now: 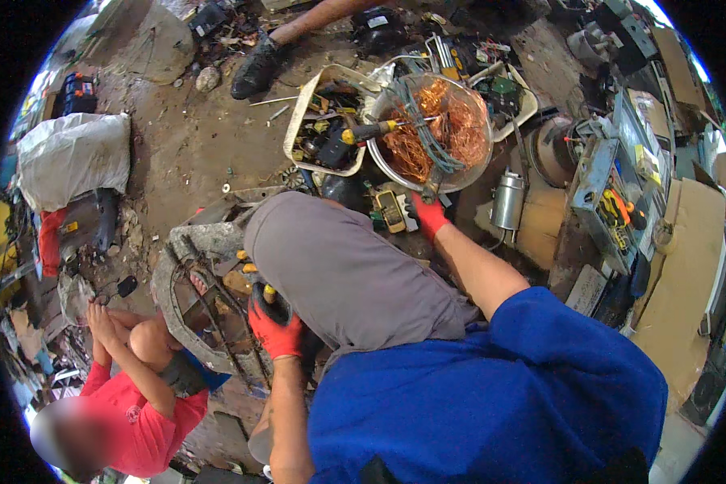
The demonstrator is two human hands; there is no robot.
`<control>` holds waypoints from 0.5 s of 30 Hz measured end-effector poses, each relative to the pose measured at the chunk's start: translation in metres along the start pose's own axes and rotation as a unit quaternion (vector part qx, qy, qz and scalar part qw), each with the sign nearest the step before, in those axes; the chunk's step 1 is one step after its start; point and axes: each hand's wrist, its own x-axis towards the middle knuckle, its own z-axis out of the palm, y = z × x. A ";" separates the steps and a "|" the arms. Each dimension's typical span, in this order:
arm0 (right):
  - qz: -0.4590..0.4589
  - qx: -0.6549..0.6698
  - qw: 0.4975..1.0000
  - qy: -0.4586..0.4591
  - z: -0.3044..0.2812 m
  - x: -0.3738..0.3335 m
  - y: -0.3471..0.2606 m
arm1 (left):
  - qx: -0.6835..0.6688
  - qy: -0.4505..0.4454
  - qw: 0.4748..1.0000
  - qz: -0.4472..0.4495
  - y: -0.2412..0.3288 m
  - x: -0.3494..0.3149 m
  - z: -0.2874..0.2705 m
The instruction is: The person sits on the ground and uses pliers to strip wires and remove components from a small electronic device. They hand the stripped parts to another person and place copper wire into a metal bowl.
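My left hand [274,324], in a red glove with dark fingers, is closed beside my knee. From its grip pokes the yellow end of a tool [269,291]; the rest is hidden. My right hand [431,216], gloved alike, reaches to the near rim of a round metal basin [487,155]. Its fingers look curled at a small grey metal piece [429,193], whose kind I cannot make out. Tangled copper wire [467,133] and a bundle of grey-green cable [432,139] lie in the basin. A yellow-and-black screwdriver [367,131] rests across its left rim.
A pale tray of scrap [298,121] adjoins the basin, with a yellow meter [390,211] nearer me. Rightward are a metal cylinder [508,202] and a toolbox [595,194]. A stone ring with bars [166,274] lies left. A person in red [149,419] sits there; another's shoe [255,71] stands beyond.
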 end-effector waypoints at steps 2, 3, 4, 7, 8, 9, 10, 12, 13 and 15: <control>0.075 0.010 0.988 0.137 -0.002 0.018 -0.006 | 0.000 0.001 1.000 -0.003 -0.003 0.003 0.003; 0.086 -0.037 0.986 0.137 -0.004 0.022 -0.012 | 0.002 0.003 1.000 -0.008 -0.010 0.002 0.007; 0.091 -0.063 0.985 0.132 -0.009 0.018 -0.016 | 0.017 0.003 1.000 -0.015 -0.018 0.000 0.010; 0.095 -0.142 0.983 0.073 -0.009 0.013 -0.037 | -0.008 0.002 1.000 -0.008 -0.016 -0.001 0.009; 0.095 -0.166 0.981 0.032 -0.003 0.014 -0.037 | -0.001 0.004 1.000 -0.005 -0.018 0.000 0.010; 0.095 -0.191 0.977 -0.012 0.003 0.014 -0.037 | 0.005 0.008 1.000 -0.005 -0.023 -0.001 0.013; 0.106 -0.243 0.962 -0.071 0.010 0.012 -0.036 | 0.012 0.012 1.000 -0.007 -0.027 -0.003 0.015; -0.022 -0.303 0.953 -0.015 0.043 0.018 -0.031 | 0.016 0.018 1.000 0.002 -0.028 -0.001 0.015; -0.087 -0.329 0.940 0.011 0.058 0.022 -0.030 | 0.020 0.021 1.000 0.004 -0.029 0.000 0.014; -0.021 -0.396 0.916 -0.064 0.074 0.046 -0.031 | -0.039 0.005 0.999 -0.020 -0.025 0.000 0.012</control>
